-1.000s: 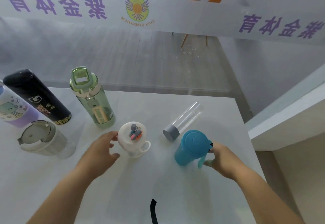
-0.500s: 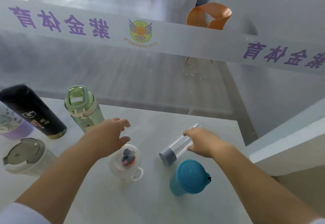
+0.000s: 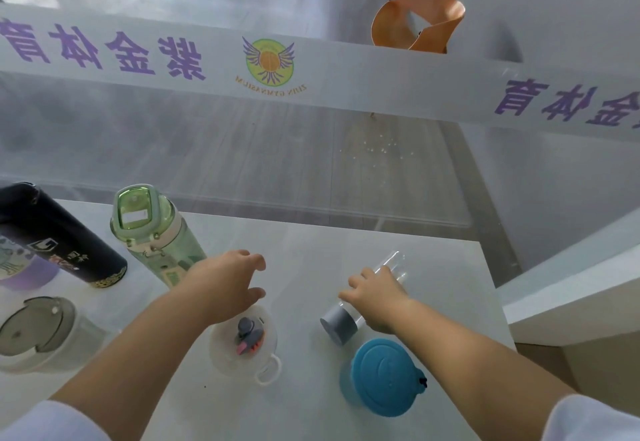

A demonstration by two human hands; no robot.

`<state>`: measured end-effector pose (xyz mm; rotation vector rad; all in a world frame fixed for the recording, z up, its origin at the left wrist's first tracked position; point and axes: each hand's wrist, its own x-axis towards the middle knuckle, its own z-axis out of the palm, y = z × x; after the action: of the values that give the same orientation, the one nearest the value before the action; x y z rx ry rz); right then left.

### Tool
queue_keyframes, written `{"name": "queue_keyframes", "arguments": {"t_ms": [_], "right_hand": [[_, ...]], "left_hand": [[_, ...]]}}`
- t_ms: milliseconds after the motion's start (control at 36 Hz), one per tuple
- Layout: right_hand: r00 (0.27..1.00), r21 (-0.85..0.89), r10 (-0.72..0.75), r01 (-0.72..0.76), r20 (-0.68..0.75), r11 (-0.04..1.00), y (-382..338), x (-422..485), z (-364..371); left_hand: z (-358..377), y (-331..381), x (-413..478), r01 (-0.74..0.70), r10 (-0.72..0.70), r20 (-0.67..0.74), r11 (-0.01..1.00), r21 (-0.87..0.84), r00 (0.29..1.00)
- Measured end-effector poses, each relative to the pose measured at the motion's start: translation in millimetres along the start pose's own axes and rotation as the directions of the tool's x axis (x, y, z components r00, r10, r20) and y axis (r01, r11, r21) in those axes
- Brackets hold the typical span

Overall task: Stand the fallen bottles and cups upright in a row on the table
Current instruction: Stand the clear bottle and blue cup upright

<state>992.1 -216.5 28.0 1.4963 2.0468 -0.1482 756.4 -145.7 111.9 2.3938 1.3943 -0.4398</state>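
A clear bottle with a grey cap [image 3: 338, 323] lies on its side on the white table [image 3: 443, 267]. My right hand [image 3: 377, 297] grips its middle. My left hand [image 3: 225, 283] hovers with loosely spread fingers above a white cup with a figurine lid [image 3: 244, 343], holding nothing. A blue lidded cup [image 3: 382, 376] stands upright near my right forearm. Standing to the left are a green bottle [image 3: 152, 233], a black bottle [image 3: 52, 236], a purple cup [image 3: 20, 267] and a grey-lidded cup [image 3: 38, 333].
A glass partition with a white banner [image 3: 311, 70] runs right behind the table's far edge. An orange chair [image 3: 415, 21] stands beyond it. A white ledge [image 3: 571, 288] borders the table on the right.
My right hand left the blue cup, reached to the lying clear bottle and closed around it. My left hand let go of the white cup and lifted forward above it.
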Motion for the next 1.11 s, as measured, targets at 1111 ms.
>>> {"name": "queue_keyframes", "arguments": {"t_ms": [1111], "right_hand": [[0.838, 0.938, 0.498, -0.324, 0.224, 0.123, 31.1, -53.8, -12.2]], "left_hand": [[-11.2, -2.6, -30.5, 0.023, -0.022, -0.032, 0.998, 0.054, 0.999]]}}
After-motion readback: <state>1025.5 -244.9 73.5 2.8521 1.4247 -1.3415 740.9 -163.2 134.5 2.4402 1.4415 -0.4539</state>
